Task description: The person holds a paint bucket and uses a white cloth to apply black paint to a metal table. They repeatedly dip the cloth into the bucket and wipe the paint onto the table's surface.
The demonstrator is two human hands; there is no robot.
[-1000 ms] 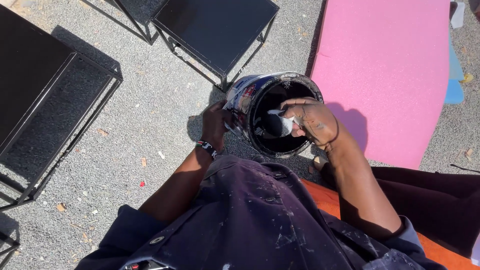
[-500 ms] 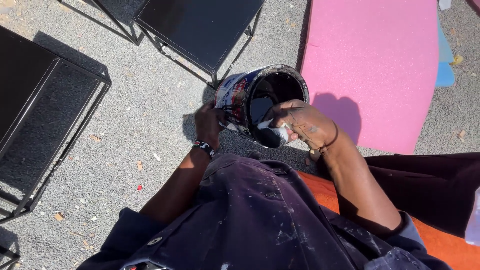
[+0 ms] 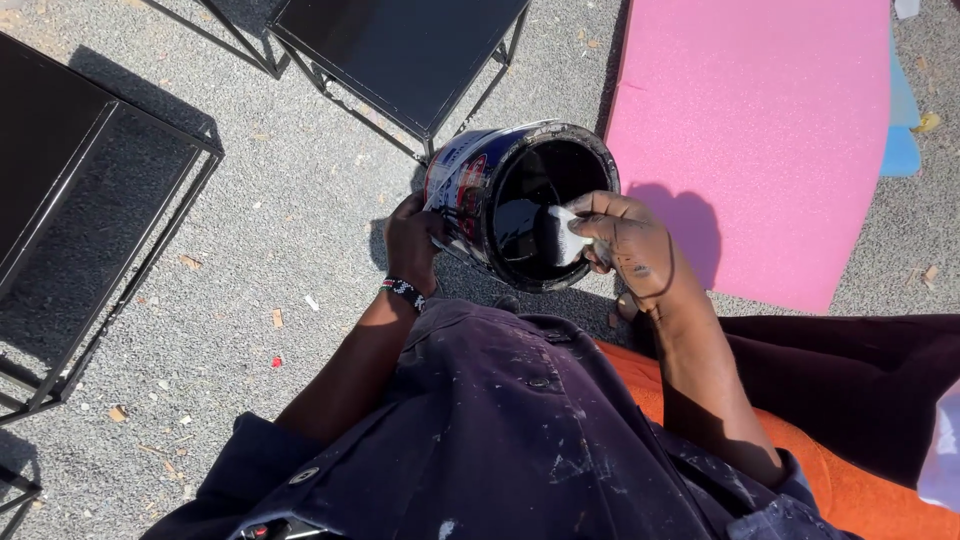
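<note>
As the paint can [image 3: 520, 205] tips further toward 6 o'clock, left hand [image 3: 412, 238] grips its side; right hand [image 3: 630, 245] pinches white sponge [image 3: 568, 235] deeper inside.

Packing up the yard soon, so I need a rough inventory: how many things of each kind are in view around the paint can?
Paint can: 1
White sponge piece: 1
Black metal tables: 2
Pink foam sheet: 1
Blue foam sheet: 1
Total: 6
</note>
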